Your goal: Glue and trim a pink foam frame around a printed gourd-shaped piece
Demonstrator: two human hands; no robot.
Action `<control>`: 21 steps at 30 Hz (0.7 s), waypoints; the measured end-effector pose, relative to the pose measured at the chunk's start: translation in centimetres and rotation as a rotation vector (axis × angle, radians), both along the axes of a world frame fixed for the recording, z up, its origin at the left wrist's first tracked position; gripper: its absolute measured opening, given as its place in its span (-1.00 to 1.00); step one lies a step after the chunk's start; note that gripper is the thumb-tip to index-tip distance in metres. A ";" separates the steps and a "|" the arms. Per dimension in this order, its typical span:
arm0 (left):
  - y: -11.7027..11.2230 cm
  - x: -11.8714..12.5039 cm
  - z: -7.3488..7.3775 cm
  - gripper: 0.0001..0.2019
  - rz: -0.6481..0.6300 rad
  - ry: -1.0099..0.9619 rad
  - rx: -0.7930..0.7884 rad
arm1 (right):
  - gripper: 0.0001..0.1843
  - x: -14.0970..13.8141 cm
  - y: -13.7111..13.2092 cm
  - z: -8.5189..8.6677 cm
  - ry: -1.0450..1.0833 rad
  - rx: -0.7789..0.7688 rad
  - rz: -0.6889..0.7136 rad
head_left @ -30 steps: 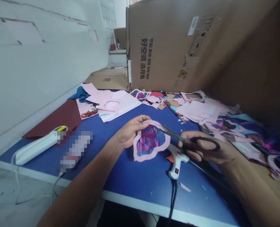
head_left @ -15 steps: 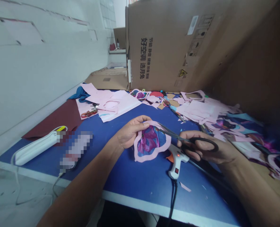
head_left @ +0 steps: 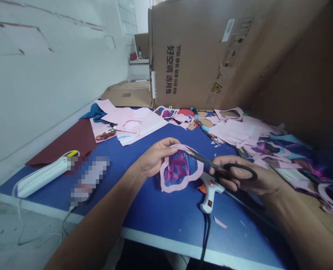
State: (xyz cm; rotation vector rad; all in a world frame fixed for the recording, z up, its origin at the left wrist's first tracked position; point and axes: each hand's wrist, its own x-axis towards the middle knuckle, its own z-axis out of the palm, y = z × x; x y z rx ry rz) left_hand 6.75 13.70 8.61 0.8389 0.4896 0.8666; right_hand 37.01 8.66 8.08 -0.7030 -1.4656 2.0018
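Observation:
My left hand (head_left: pixel 158 157) pinches the upper left edge of a paper cut-out (head_left: pixel 180 168). The piece has a wavy pink border around a purple and blue patterned middle. In my right hand (head_left: pixel 239 174) is a pair of black-handled scissors (head_left: pixel 201 157), with fingers through the loops. Its blades lie along the top edge of the cut-out; how far apart they are is hard to tell. Below the scissors a white glue gun (head_left: pixel 209 197) lies on the blue table (head_left: pixel 155 225), its red light on and its cord running off the front edge.
A white power strip (head_left: pixel 44 176) and a blurred-out object (head_left: pixel 90 180) lie at left beside a maroon sheet (head_left: pixel 65 144). Pink paper sheets (head_left: pixel 144 123) and scraps (head_left: pixel 236 131) spread across the back and right. A large cardboard box (head_left: pixel 197 56) stands behind.
The scissor handles have closed slightly, and the right hand has shifted a little to the left. The cut-out and the left hand have hardly moved.

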 end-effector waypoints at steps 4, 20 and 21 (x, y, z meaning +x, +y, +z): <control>0.0 0.0 -0.1 -0.68 -0.016 -0.012 0.005 | -0.38 -0.1 0.0 0.0 0.005 0.011 0.010; 0.0 0.0 -0.1 -0.66 -0.009 0.008 0.009 | -0.42 -0.4 -0.1 0.3 0.018 -0.003 -0.007; 0.0 0.0 -0.1 -0.66 -0.007 0.010 0.009 | -0.43 -0.4 -0.1 0.3 0.019 -0.005 -0.009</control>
